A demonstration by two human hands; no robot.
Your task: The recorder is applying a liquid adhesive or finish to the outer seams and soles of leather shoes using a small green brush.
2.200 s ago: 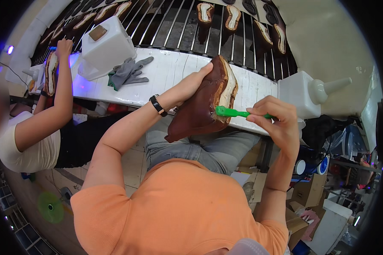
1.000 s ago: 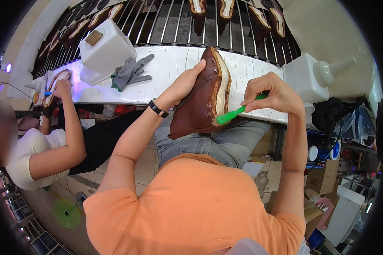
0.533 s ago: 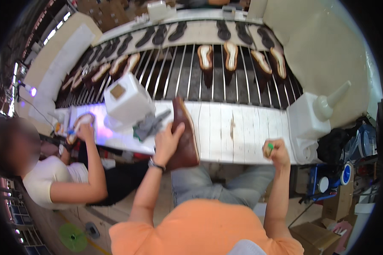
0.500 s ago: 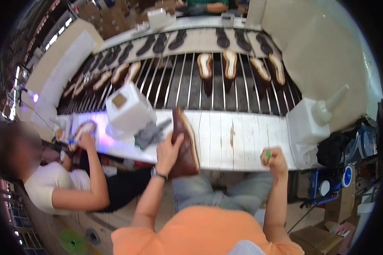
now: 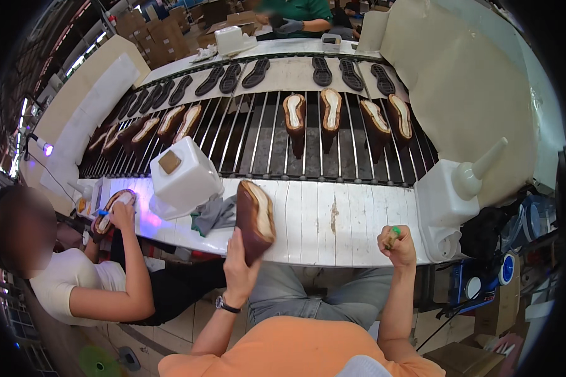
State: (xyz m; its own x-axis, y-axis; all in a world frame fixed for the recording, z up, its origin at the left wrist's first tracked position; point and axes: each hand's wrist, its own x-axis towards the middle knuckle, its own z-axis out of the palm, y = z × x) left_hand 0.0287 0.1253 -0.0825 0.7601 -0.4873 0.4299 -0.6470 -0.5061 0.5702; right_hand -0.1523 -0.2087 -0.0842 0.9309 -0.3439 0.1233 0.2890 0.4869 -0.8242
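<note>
My left hand (image 5: 240,269) is closed round a brown leather shoe upper (image 5: 250,217), held upright over the bench's front edge. Its pale bottom, with a tan rim, is turned partly to the right. To the right, my right hand (image 5: 400,246) is closed on a small green-and-tan tool (image 5: 393,235); the fingers hide most of it, and its kind cannot be told. It hovers at the front edge of the white bench (image 5: 308,220), apart from the upper. A crumpled grey glove (image 5: 215,213) lies beside the upper, on its left.
A white container (image 5: 185,176) stands left, another with a spout (image 5: 449,201) right. Beyond, a rack of metal bars (image 5: 258,141) bears several brown uppers (image 5: 331,116); dark soles (image 5: 321,72) lie behind. At left, a co-worker's hand (image 5: 122,217) works on a shoe; another person stands behind.
The shoe upper has shifted left and turned, showing more of its pale bottom. My left hand has moved lower on it. My right hand stays near the same spot, still gripping the small tool.
</note>
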